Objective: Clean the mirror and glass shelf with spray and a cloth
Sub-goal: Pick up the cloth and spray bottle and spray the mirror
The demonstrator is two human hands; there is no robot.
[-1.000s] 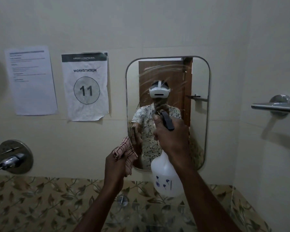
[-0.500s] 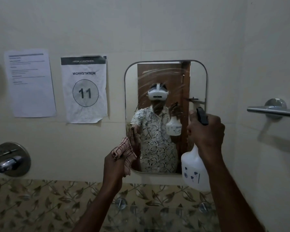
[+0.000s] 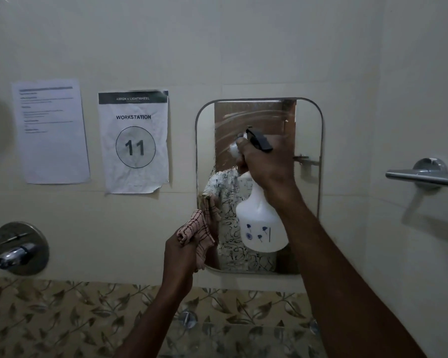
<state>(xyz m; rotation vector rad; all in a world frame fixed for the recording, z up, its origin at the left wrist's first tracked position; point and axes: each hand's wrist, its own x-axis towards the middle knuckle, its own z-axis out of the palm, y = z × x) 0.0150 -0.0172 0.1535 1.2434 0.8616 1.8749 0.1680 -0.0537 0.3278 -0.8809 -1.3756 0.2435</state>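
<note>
Pale tiled wall carries the smeared mirror (image 3: 308,125) at centre. Right hand (image 3: 267,161) grips the white spray bottle (image 3: 260,223) before the glass; at seven o'clock of it, left hand (image 3: 181,251) clutches the checked cloth (image 3: 195,227).

tiled bathroom set up as a numbered workstation: wall mirror (image 3: 308,140), shower mixer valve (image 3: 20,248), chrome towel bar (image 3: 424,177), leaf-pattern tile band (image 3: 62,313), taped "workstation 11" sign (image 3: 133,140).
</note>
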